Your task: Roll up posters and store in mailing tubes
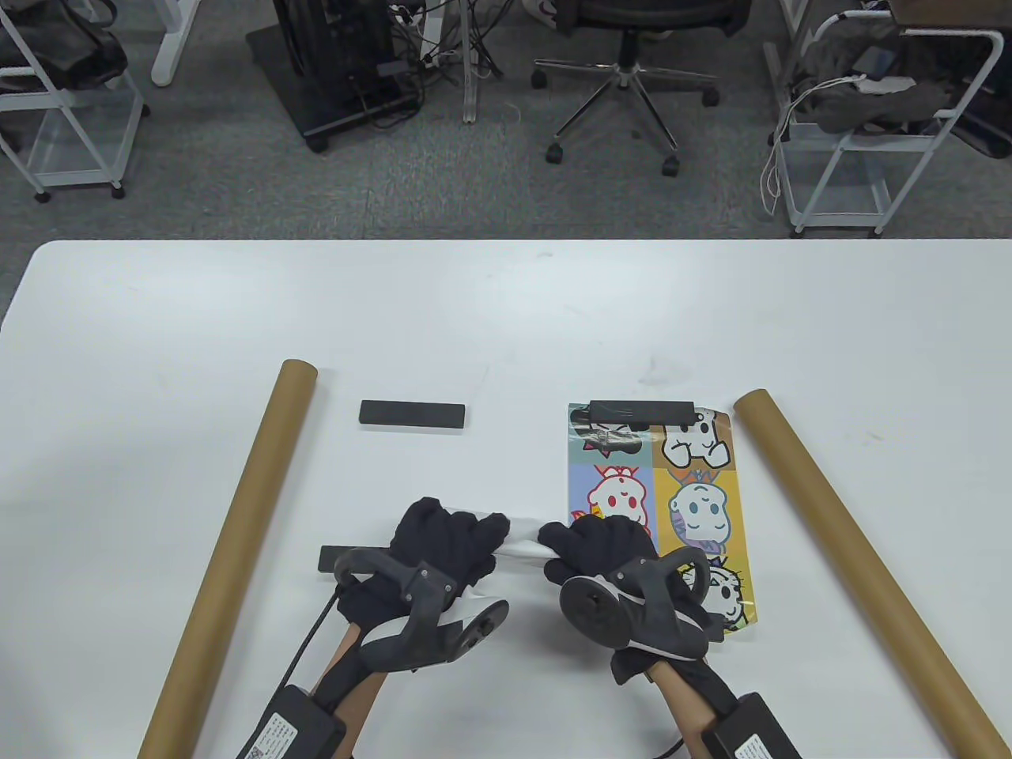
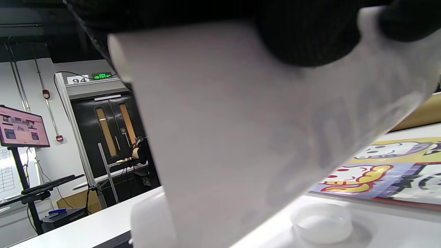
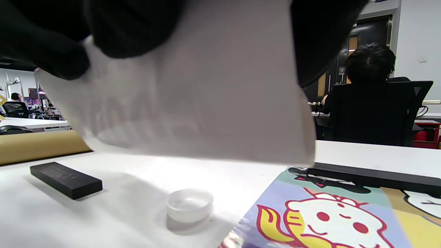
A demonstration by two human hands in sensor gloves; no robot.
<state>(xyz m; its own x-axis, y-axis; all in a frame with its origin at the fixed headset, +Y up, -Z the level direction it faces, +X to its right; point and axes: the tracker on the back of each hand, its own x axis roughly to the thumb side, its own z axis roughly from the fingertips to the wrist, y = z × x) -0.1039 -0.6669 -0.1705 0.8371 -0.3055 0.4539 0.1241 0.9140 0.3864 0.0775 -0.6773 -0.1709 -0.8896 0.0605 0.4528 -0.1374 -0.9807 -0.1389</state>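
Note:
Both hands hold a rolled white poster [image 1: 523, 544] a little above the table, one at each end. My left hand [image 1: 451, 541] grips its left part and my right hand [image 1: 593, 545] its right part. The roll fills the left wrist view [image 2: 224, 137] and the right wrist view [image 3: 206, 103], with gloved fingers [image 2: 303, 34] wrapped over it. A colourful cartoon poster [image 1: 696, 490] lies flat at the right, partly under my right hand. One brown mailing tube [image 1: 237, 545] lies at the left, another [image 1: 854, 553] at the right.
A black bar weight [image 1: 642, 411] pins the cartoon poster's far edge. A second bar [image 1: 412, 413] lies loose mid-table, and a third [image 1: 328, 557] shows beside my left wrist. A clear plastic tube cap [image 3: 189, 205] sits on the table under the roll.

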